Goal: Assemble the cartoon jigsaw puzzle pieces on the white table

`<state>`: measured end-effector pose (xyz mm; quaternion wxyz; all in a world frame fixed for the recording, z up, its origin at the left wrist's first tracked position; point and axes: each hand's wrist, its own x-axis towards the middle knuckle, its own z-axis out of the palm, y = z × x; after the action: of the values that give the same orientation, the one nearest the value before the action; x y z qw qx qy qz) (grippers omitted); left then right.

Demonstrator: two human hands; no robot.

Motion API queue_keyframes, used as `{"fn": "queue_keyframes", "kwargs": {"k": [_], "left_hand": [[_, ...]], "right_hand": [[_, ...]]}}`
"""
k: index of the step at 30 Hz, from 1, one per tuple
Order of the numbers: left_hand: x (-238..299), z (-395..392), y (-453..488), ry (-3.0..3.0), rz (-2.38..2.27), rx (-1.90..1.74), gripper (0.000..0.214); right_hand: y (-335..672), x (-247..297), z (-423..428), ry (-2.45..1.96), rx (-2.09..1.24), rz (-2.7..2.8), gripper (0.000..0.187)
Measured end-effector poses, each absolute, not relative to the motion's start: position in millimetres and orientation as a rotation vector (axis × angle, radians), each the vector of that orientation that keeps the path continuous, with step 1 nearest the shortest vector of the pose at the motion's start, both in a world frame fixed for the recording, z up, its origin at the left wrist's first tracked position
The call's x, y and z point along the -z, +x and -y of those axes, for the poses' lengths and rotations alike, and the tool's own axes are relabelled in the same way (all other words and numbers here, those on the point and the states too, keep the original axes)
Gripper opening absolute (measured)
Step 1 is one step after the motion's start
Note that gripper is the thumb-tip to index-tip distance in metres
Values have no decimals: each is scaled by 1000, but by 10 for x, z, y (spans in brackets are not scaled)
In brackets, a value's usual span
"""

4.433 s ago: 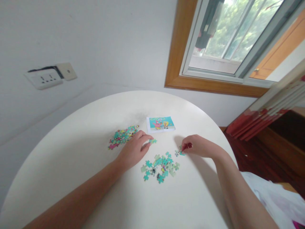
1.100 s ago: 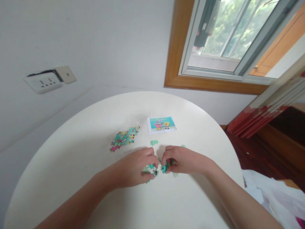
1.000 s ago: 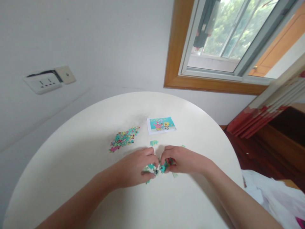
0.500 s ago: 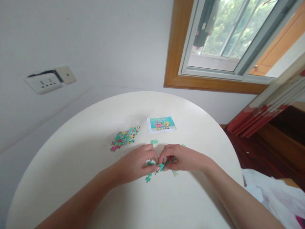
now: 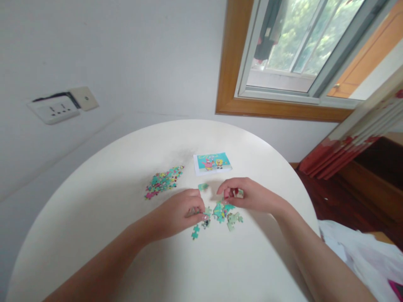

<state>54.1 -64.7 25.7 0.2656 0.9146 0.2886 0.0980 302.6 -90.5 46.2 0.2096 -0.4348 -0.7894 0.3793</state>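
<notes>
Puzzle pieces lie in a small loose cluster on the round white table, just under and between the fingertips of both hands in the head view. The left hand rests palm down with its fingers curled, the fingertips pressing on the left edge of that cluster; whether it actually pinches a piece cannot be told. One stray teal piece sits just below those fingertips, toward the person. The right hand hovers slightly above the cluster, its thumb and forefinger closed on a single small piece, which is held clear of the tabletop. Another lone piece lies just beyond the left fingertips, between the two hands. Farther out past the left hand is a heap of colourful pieces, well apart from the cluster. Beyond the right fingertips lies a small picture card, flat on the table, near the far rim.
</notes>
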Motion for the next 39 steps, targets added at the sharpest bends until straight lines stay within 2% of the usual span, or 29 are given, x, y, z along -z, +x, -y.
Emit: {"fn": "queue_keyframes", "kwargs": {"k": [9,16,32,36,39], "left_hand": [[-203,710,642,2597,-654,-223,18],[-216,723,707,2700,-654,-249,28],[-195,651,597,2682,-730,-303,18],[-226,650,575,2681,-757,-244,22],[-239,653,576,2676,-772,-225,26]], "right_hand": [[3217,-446,923,-1486,-1121,2508,20],[3126,-395,920,-1494,-1139,2503,16],[3366,-419,854,-1600,-1276,2428,18],[3333,-426,857,-1673,-1091,2431,17],[3194,-429,867,-1571,-875,2395,15]]}}
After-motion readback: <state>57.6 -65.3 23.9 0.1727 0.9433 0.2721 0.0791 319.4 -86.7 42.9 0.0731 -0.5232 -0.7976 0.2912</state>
